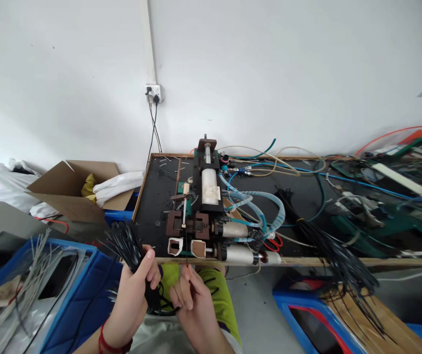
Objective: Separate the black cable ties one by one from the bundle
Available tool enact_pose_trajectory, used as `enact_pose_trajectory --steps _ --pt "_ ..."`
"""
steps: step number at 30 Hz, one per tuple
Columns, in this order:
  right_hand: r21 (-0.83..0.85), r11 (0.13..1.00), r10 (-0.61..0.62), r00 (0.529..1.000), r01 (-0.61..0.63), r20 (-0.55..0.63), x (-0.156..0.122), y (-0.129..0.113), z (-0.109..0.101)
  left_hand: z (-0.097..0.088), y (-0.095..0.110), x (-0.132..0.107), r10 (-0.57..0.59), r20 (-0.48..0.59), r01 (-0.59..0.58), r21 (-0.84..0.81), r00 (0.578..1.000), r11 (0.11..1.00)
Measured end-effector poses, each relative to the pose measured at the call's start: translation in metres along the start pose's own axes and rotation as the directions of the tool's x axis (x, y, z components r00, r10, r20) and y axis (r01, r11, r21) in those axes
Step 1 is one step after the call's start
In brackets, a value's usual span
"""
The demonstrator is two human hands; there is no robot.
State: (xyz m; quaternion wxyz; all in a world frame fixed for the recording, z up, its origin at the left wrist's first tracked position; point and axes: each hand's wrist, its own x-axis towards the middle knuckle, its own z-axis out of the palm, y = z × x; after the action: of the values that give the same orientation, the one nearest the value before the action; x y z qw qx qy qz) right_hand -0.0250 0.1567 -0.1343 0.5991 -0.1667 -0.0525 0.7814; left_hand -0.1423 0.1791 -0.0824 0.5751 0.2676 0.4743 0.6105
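My left hand (135,290) is wrapped round a thick bundle of black cables (124,241), whose cut ends fan out over the table's front edge. Pinched in the fingers of my right hand (192,297) is one thin black cable (186,258). It runs up from my fingertips between the two pale-edged jaws at the front of a pneumatic machine (211,189). The machine has a white cylinder, brown clamp blocks (187,225) and two silver side cylinders (238,254). Part of the bundle hangs below my left hand, over my lap.
A second tied bundle of black cables (317,236) lies across the table edge to the right. Blue air hoses (269,201) loop beside the machine. Blue bins (81,295) stand at the lower left, with another blue bin (288,309) lower right. A cardboard box (70,196) is further left.
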Motion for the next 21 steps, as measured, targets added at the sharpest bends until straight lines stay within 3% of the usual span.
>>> enact_pose_trajectory --steps 9,21 --pt "0.002 0.999 0.035 0.999 -0.035 -0.018 0.010 0.002 0.000 0.003 -0.003 0.003 0.006 -0.002 -0.006 0.013 1.000 1.000" --pt "-0.001 1.000 0.030 0.998 -0.030 -0.051 0.011 0.006 0.004 -0.007 -0.011 0.003 0.015 0.003 -0.015 -0.034 1.000 0.999"
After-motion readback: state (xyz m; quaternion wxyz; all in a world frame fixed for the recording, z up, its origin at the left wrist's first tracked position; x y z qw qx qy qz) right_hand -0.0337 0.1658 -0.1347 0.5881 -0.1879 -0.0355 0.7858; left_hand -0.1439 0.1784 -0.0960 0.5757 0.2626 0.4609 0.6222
